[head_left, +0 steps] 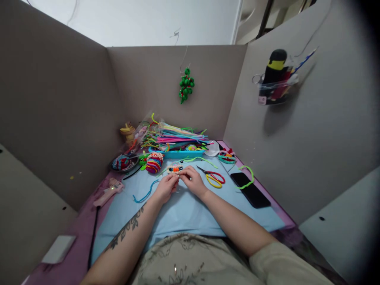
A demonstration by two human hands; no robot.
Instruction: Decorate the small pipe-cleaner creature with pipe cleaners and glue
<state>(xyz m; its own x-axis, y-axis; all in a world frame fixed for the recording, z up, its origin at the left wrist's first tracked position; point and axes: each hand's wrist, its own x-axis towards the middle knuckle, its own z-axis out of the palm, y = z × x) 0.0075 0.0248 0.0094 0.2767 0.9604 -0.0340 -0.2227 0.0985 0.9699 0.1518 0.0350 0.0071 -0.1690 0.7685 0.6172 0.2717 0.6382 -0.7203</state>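
My left hand (166, 187) and my right hand (192, 180) meet over the light blue mat (184, 209), fingertips pinched together on a small pale pipe-cleaner piece (174, 169) with orange and dark bits. Both hands are closed on it. A blue pipe cleaner (145, 194) lies curled just left of my left hand. Scissors with red and yellow handles (214, 177) lie just right of my right hand.
A blue tray heaped with coloured pipe cleaners (175, 140) stands at the back. A striped woven ball (153, 163), a dark bowl (123, 163), a glue gun (108, 190), a black phone (251, 190) with a green loop (247, 176), and a hanging green ornament (186, 85) are around. Grey partitions enclose the desk.
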